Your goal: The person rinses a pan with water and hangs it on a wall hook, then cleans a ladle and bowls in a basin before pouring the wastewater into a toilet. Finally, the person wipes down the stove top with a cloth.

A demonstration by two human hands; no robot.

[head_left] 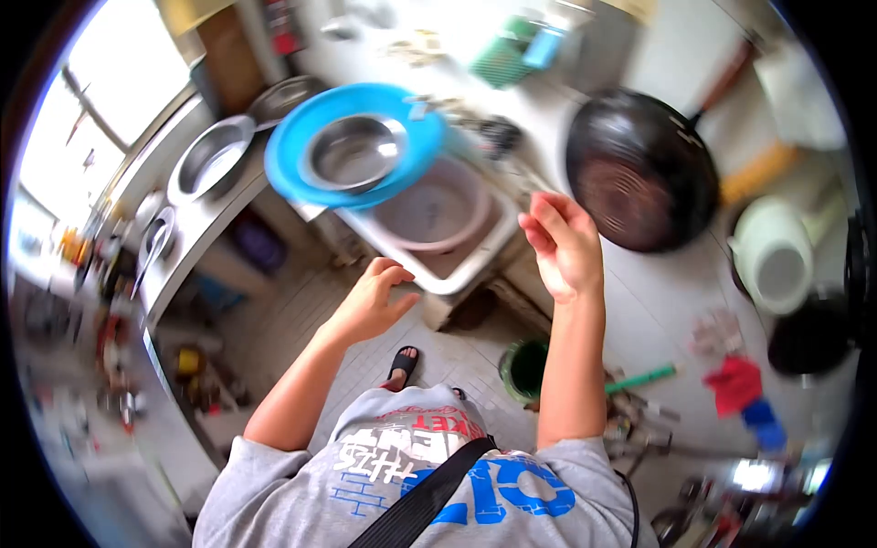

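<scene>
My left hand [370, 300] is in the air in front of the sink's near edge, fingers bent and apart, holding nothing. Higher and to the right, my right hand [566, 248] is raised beside the sink's right side. Its fingers are loosely curled and somewhat apart, with nothing visible in them. Between and beyond both hands is a white sink [448, 281] with a pale pink basin [434, 215] in it. A blue basin [290, 151] overlaps that basin at the upper left and carries a metal bowl [354, 155]. Neither hand touches these things.
A dark wok [639, 173] is on the right, near a pale green pot [772, 256]. Metal pans [215, 157] line the left counter [183, 239]. A green bucket [524, 370] stands on the floor below my right hand. Red cloth [734, 385] lies at the right.
</scene>
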